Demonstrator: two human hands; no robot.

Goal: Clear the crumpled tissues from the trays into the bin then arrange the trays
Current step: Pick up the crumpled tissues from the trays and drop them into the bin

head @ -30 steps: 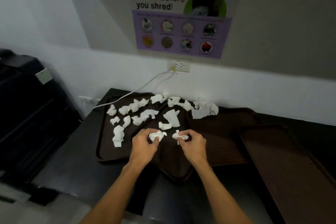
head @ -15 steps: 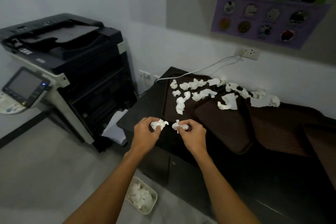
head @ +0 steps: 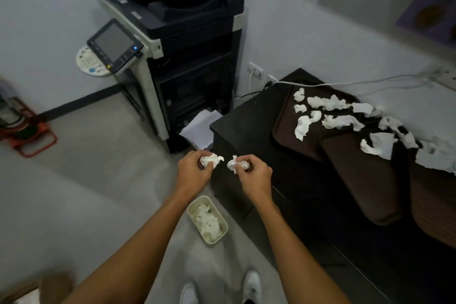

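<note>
Tissues: left hand [head: 193, 173] pinches one crumpled wad [head: 211, 160], right hand [head: 254, 176] pinches another [head: 235, 164], both above floor bin [head: 207, 220] holding tissues. More wads on brown trays [head: 283, 128].

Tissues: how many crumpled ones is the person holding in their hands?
2. The left tissue is pinched in the left hand; the right tissue is pinched in the right hand. More could be hidden inside the curled fingers.
</note>
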